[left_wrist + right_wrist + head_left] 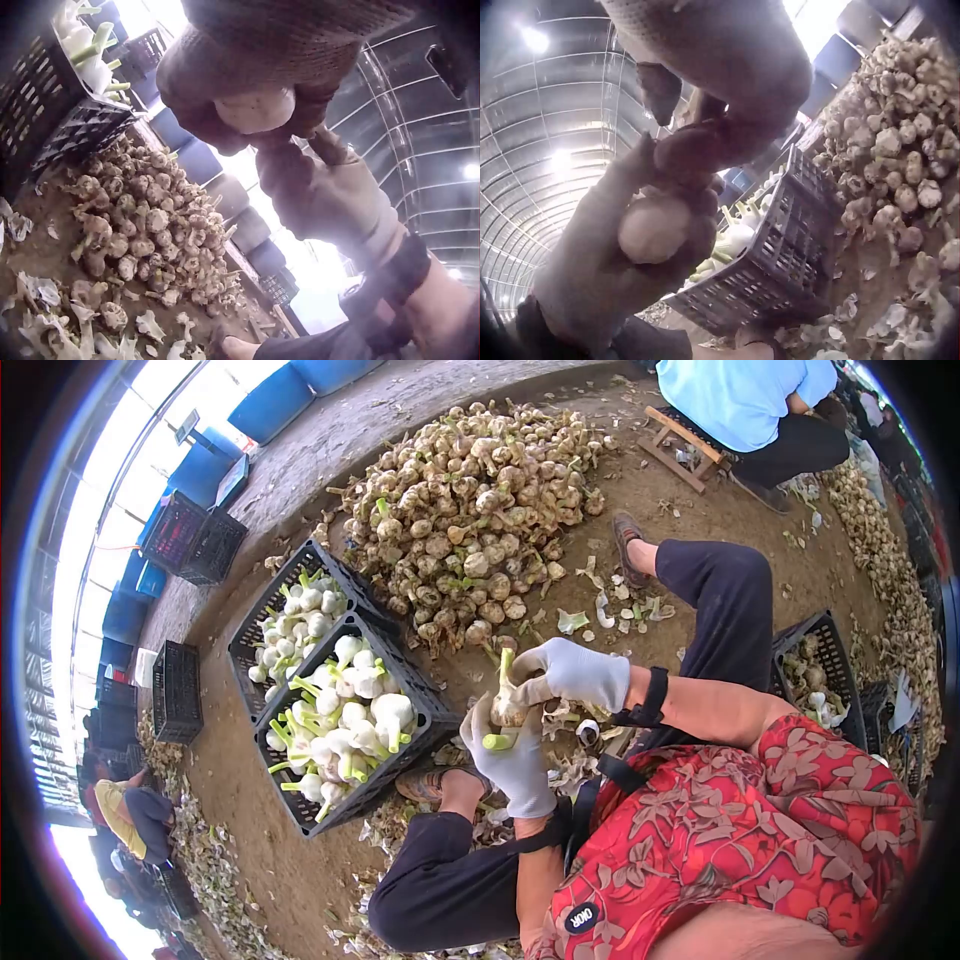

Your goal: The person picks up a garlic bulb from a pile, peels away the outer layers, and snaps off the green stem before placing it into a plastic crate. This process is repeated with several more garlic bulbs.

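Note:
Both hands wear pale gloves and meet around a garlic bulb (508, 706) with brownish outer skin and an upright green stem. The left hand (514, 765) (262, 60) (600, 262) grips it from below. Also held in the left palm is a second, whiter bulb (255, 111) (654, 229), its cut green stem (497, 742) poking out in the head view. The right hand (575, 672) (330, 195) (720, 60) pinches the first bulb at its side near the stem; its fingertips are partly hidden.
Two black crates (425, 725) (780, 262) of white, trimmed garlic stand beside the left hand. A large heap of unpeeled garlic (470, 520) (150, 225) (900, 142) lies ahead. Loose skins (570, 622) litter the ground. Another person (745, 405) sits at top right; a crate (825, 670) is at right.

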A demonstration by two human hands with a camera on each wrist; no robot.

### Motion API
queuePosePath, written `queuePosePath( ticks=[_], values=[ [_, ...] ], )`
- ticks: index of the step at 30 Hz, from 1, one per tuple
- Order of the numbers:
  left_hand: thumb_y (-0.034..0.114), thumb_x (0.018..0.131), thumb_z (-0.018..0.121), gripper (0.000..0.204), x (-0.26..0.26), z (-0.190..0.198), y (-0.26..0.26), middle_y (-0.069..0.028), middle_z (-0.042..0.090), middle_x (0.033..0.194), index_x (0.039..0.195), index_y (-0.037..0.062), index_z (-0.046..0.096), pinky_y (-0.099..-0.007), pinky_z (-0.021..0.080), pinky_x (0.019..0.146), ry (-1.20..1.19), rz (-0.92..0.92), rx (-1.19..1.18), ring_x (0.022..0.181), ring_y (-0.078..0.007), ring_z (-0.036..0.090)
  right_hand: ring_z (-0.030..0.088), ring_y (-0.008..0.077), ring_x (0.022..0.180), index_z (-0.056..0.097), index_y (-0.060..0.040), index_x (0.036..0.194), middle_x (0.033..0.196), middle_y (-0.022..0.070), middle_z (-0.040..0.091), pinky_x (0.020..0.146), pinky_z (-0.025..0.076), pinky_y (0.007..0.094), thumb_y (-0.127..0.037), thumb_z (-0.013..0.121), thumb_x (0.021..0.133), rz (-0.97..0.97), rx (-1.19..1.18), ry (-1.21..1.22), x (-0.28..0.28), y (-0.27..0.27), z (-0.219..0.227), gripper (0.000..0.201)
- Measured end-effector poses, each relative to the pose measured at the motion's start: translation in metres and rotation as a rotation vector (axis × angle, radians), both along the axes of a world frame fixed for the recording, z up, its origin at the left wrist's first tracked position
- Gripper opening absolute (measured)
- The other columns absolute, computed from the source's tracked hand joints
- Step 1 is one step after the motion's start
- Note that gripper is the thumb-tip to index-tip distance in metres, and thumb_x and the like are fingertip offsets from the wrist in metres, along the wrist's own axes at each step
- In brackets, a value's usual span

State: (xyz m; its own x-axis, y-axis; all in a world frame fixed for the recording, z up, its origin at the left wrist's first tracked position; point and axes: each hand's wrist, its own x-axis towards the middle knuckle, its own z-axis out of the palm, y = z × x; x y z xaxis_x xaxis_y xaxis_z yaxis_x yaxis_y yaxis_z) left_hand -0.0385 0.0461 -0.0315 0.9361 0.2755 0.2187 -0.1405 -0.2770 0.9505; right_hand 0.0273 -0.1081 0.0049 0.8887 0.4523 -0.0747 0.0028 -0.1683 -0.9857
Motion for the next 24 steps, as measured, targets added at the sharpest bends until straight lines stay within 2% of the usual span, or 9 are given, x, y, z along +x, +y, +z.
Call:
queuePosePath(
  ticks=[5,6,9,11,13,16,19,20,24],
  values=[
    [0.005,0.06,0.083,0.058,-0.002,0.008,-0.002,-0.0126,0.059,0.104,0.113,-0.0001,0.061,-0.0355,0.047,0.087,-0.013,0.021,0.099,0.095,-0.0283,0.059,0.057,0.0099,0.071,0.065,0.0017,0.105,0.08,0.0098,0.065,0.065,0.048,0.029,-0.007,0.061,0.077,-0.071,-0.191,-0.036,-0.004,0.001,0.009,0.029],
    [0.009,0.066,0.082,0.054,-0.001,0.01,-0.002,-0.0122,0.06,0.096,0.114,-0.0017,0.06,-0.034,0.048,0.081,-0.052,0.009,0.174,0.088,-0.0269,0.06,0.056,0.0098,0.071,0.065,0.0018,0.104,0.079,0.01,0.064,0.065,0.048,0.0287,-0.006,0.061,0.077,-0.119,-0.235,-0.104,-0.006,0.004,0.002,0.028],
    [0.023,0.079,0.075,0.043,-0.003,0.021,-0.003,-0.0115,0.061,0.087,0.11,-0.0026,0.061,-0.034,0.049,0.072,0.332,-0.12,-0.854,0.076,-0.0247,0.06,0.056,0.0086,0.073,0.065,0.0029,0.102,0.079,0.0051,0.065,0.064,0.047,0.0265,-0.004,0.061,0.08,-0.184,-0.158,-0.019,-0.009,0.005,-0.004,0.024],
    [0.051,0.094,0.047,0.052,-0.002,0.002,0.003,-0.0105,0.063,0.085,0.104,0.0019,0.06,-0.0358,0.047,0.058,0.526,-0.376,-1.607,0.067,-0.0227,0.058,0.057,0.0087,0.074,0.065,0.003,0.102,0.082,0.0027,0.066,0.064,0.047,0.0263,-0.004,0.061,0.081,-0.22,0.087,0.205,-0.011,0.011,-0.004,0.022],
    [0.054,0.092,0.052,0.053,0.001,-0.009,0.004,-0.0118,0.064,0.092,0.114,0.0063,0.058,-0.0311,0.047,0.061,0.504,-0.367,-1.759,0.069,-0.0208,0.06,0.057,0.0088,0.075,0.065,0.0026,0.104,0.085,0.0013,0.067,0.066,0.047,0.0255,-0.005,0.061,0.083,-0.206,0.099,0.245,-0.013,0.012,-0.001,0.023],
    [0.052,0.096,0.044,0.05,0.001,0.0,0.006,-0.0096,0.064,0.09,0.112,0.0062,0.058,-0.035,0.047,0.059,0.496,-0.467,-1.583,0.07,-0.0216,0.059,0.058,0.0098,0.077,0.065,0.0026,0.106,0.087,0.0043,0.068,0.067,0.048,0.0254,-0.008,0.061,0.085,-0.2,0.001,0.066,-0.017,0.013,0.001,0.024],
    [0.046,0.096,0.05,0.047,0.002,-0.018,0.004,-0.0084,0.062,0.1,0.119,0.0052,0.053,-0.0341,0.05,0.063,0.357,-0.135,-1.172,0.075,-0.0192,0.061,0.063,0.0129,0.081,0.062,0.0039,0.114,0.091,0.0084,0.068,0.067,0.052,0.0282,-0.017,0.062,0.088,-0.129,-0.005,0.193,-0.011,0.007,-0.002,0.033],
    [0.038,0.095,0.056,0.044,-0.001,0.004,0.002,-0.0093,0.061,0.102,0.124,0.0049,0.049,-0.0312,0.051,0.07,0.25,-0.187,-0.966,0.084,-0.0193,0.062,0.063,0.0131,0.08,0.062,0.0034,0.117,0.091,0.0086,0.068,0.061,0.055,0.0284,-0.017,0.06,0.089,-0.113,0.103,0.283,-0.01,0.005,-0.001,0.035],
    [0.026,0.093,0.062,0.045,-0.002,0.005,0.005,-0.0093,0.059,0.108,0.127,0.0011,0.046,-0.0302,0.05,0.082,0.163,-0.196,-0.774,0.093,-0.0172,0.06,0.063,0.0155,0.069,0.064,0.0031,0.114,0.087,0.0085,0.068,0.06,0.055,0.0304,-0.018,0.061,0.086,-0.094,0.104,0.27,-0.004,0.004,-0.016,0.035]
  ],
)
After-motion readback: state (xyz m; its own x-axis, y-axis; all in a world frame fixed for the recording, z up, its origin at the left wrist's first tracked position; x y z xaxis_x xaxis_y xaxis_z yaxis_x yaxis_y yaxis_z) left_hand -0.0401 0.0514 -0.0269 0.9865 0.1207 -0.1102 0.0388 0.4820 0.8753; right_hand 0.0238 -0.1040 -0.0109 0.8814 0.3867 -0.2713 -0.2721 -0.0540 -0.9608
